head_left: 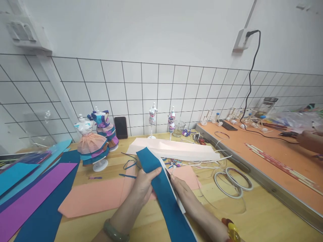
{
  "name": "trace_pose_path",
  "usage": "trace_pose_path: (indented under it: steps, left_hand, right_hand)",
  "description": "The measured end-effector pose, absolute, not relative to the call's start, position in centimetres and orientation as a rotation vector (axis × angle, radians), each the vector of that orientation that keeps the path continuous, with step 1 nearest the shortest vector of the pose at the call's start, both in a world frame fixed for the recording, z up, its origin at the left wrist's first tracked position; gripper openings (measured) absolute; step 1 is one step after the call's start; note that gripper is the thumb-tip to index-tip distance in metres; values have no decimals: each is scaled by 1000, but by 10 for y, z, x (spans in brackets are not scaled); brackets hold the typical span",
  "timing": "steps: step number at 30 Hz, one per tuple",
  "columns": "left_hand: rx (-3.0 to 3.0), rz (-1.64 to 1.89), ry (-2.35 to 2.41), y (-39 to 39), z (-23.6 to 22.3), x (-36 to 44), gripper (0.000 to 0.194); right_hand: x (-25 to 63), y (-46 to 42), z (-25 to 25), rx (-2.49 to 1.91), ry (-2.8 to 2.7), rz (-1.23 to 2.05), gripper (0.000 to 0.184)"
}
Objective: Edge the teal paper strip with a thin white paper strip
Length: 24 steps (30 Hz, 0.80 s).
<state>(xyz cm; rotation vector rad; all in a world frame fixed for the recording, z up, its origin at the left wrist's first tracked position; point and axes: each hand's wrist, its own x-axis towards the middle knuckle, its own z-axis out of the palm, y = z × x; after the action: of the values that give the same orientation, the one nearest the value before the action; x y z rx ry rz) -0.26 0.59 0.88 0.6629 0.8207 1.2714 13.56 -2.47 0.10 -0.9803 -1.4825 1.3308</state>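
Note:
My left hand [146, 183] pinches a long strip of teal crepe paper [158, 188], thumb on top. The strip slants from the middle of the table toward me, and a narrow white edging [180, 205] runs along its right side. My right hand [181, 191] is closed at that edge around what look like scissors [167, 172]; only a dark blade part shows, the rest is hidden by the hand. Under my hands lies peach paper [98, 195]. Behind them is a long pale pink strip [174, 148].
Dressed mini mannequins [92, 144] and a phone [121, 127] stand at the back left. Two patterned mannequins [152, 116] and a glass [179, 129] are behind. White rings [238, 179] lie right, beside a raised orange board [242, 144]. Another person's hand [311, 141] is far right. Coloured sheets [40, 191] lie left.

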Motion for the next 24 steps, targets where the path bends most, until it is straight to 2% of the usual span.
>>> trace_pose_path:
  steps: [9,24]
  left_hand:
    - [633,1247,875,-1,9,8,39]
    - [619,1283,913,-3,6,14,37]
  right_hand:
    - [137,-23,0,-981,-1451,1345,50]
    - [136,-22,-3,-957,-1395,1350,48]
